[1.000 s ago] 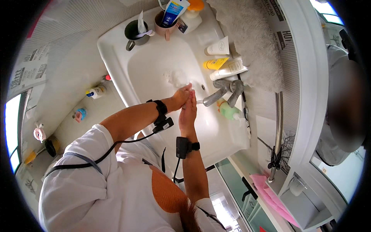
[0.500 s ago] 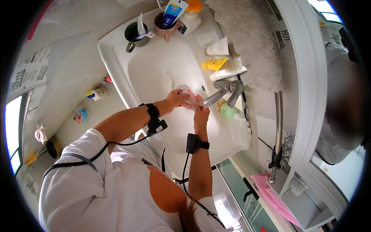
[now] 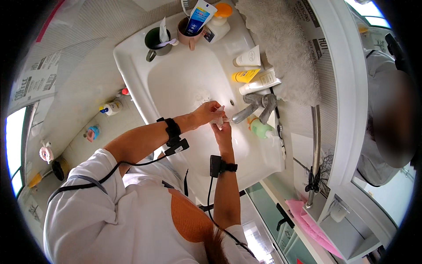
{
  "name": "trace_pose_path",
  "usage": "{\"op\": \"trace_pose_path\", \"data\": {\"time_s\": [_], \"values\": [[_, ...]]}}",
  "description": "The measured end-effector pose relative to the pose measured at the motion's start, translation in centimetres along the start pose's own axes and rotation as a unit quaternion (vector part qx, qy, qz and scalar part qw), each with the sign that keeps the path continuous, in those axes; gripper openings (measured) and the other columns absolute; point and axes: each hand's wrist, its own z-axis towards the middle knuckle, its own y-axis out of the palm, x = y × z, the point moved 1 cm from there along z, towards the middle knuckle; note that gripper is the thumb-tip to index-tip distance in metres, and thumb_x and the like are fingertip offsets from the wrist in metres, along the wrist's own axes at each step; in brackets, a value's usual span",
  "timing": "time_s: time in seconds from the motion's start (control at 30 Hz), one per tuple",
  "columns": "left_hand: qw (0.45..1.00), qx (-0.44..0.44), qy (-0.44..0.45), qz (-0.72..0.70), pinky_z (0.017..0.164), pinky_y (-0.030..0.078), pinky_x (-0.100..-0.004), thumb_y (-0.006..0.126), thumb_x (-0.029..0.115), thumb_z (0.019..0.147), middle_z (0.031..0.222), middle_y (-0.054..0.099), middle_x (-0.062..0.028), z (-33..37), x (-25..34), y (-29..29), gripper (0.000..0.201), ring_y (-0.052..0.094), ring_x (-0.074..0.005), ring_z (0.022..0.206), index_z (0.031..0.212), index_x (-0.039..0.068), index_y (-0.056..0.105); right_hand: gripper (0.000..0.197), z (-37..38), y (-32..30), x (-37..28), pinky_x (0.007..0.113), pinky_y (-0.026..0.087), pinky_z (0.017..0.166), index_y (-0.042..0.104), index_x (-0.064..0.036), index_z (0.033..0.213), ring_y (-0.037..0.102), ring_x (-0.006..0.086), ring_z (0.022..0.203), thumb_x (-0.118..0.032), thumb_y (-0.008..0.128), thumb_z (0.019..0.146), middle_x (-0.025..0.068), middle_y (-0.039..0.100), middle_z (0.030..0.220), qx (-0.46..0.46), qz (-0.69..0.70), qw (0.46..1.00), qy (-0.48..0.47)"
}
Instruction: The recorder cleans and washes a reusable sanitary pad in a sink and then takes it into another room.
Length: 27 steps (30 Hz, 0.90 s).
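to the left of the faucet (image 3: pixel 243 114), the fingers of the right hand (image 3: pixel 224 134) and left hand (image 3: pixel 204 114) are nearly closed on a thin, pale cloth-like piece (image 3: pixel 217 121); how firm either grip is, i cannot tell. slick fingers could drop it into the basin (image 3: pixel 165 79) beneath the faucet; a rightward swing might knock the green bottle (image 3: pixel 262 130) beside the faucet. the piece is more bunched than half a second earlier, where it shows pinker and wider.

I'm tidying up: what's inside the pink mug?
A blue-and-white tube leans out of the pink mug. A white brush-like item shows beside it, its lower end hidden; the mug's bottom is covered too.
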Motion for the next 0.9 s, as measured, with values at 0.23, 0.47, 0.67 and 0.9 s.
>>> {"op": "trace_pose_path", "data": {"time_s": [0.23,0.47,0.67,0.9], "values": [[0.975,0.162,-0.144,-0.045,0.071,0.044,-0.038,0.058,0.036,0.077,0.095,0.054,-0.0056,0.4,-0.8,-1.0,0.046,0.053,-0.0153,0.085,0.108,0.005,0.045,0.034,0.2,0.7,-3.7,0.023,0.036,0.084,0.044,0.0015,0.113,0.047,0.011,0.096,-0.005,0.051,0.081,0.007,0.052,0.104,0.074,0.262,0.962,-0.017],[0.926,0.067,-0.181,-0.323,0.077,0.046,-0.0354,0.05,0.026,0.084,0.098,0.054,-0.0037,3.1,-3.3,-0.1,0.02,0.053,-0.0182,0.094,0.094,0.009,0.049,0.029,-0.7,2.3,-6.4,0.026,0.04,0.078,0.044,0.0023,0.104,0.047,0.0126,0.093,-0.008,0.052,0.078,0.0065,0.05,0.1,0.074,0.323,0.943,0.027],[0.918,0.01,-0.106,-0.382,0.082,0.045,-0.0297,0.041,0.018,0.088,0.097,0.056,-0.0075,2.5,-3.6,1.8,0.018,0.053,-0.0169,0.094,0.095,0.005,0.051,0.029,0.3,1.8,-4.7,0.025,0.041,0.076,0.04,-0.0013,0.11,0.049,0.0137,0.091,-0.015,0.046,0.085,0.005,0.049,0.1,0.184,0.378,0.906,0.059],[0.966,0.027,-0.073,-0.246,0.072,0.044,-0.0289,0.042,0.024,0.086,0.09,0.056,-0.0054,2.5,-2.9,2.3,0.023,0.052,-0.0152,0.085,0.094,0.006,0.054,0.045,1.8,2.9,-3.3,0.03,0.035,0.092,0.032,-0.0011,0.125,0.041,0.0198,0.11,-0.032,0.032,0.092,0.0114,0.041,0.12,0.169,0.339,0.921,0.088]]}}
